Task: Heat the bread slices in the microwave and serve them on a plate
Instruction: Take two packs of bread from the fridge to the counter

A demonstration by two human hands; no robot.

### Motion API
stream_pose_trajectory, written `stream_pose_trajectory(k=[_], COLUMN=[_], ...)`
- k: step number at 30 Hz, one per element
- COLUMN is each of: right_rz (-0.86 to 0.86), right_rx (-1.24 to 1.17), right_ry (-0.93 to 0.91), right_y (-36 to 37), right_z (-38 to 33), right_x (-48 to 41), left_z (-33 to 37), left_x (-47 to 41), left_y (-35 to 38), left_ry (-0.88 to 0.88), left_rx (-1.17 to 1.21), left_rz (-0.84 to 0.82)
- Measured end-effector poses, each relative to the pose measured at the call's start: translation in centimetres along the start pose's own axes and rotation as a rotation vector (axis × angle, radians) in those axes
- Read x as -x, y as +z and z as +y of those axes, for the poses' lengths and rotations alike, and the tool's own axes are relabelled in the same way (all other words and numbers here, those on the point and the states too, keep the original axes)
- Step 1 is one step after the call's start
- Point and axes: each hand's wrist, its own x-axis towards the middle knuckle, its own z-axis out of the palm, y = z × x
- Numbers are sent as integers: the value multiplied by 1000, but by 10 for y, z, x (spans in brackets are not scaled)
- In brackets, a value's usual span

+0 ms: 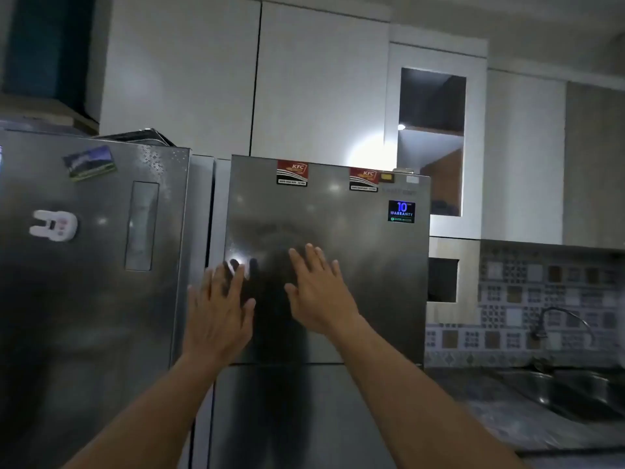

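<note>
Shiny fridge door (372,265) is stickered up top. Left hand (220,313) and right hand (321,292) are held spread flat before it, nothing gripped. Contact can't be told tbh.

Around the fridge (338,228)
A second fridge (84,292) stands just left of it, cabinets (321,79) behind and above, a sink (575,394) to its right, the left hand (220,316) and right hand (319,296) before its door.

Grey fridge door (355,231) stands shut, left hand (216,316) and right hand (321,296) spread on it.

Both hands, the left hand (220,313) and right hand (318,289), are spread flat before the fridge door (355,265). Two red stickers (292,173) sit along its top edge.
</note>
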Motion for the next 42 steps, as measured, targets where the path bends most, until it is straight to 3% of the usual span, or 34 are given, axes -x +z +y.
stream_pose_trajectory(k=[6,11,15,21,31,42], right_rz=[-76,-73,-146,-119,-140,-118], right_rx=[130,289,415,527,591,499], right_ry=[-120,-221,-262,-235,-155,-193], right_y=[40,71,90,101,95,86], right_z=[-30,-57,-70,-76,-87,-87], right_x=[-50,-95,-118,-119,-117,-97], left_z=[-36,-65,-80,-83,-90,-80], left_x=[15,22,30,45,37,52], left_y=[45,89,112,111,102,90], left_ry=[-171,-402,-379,-427,-410,-437], left_rx=[345,422,521,745,715,703], left_rz=[-8,-123,-183,-257,-336,-257])
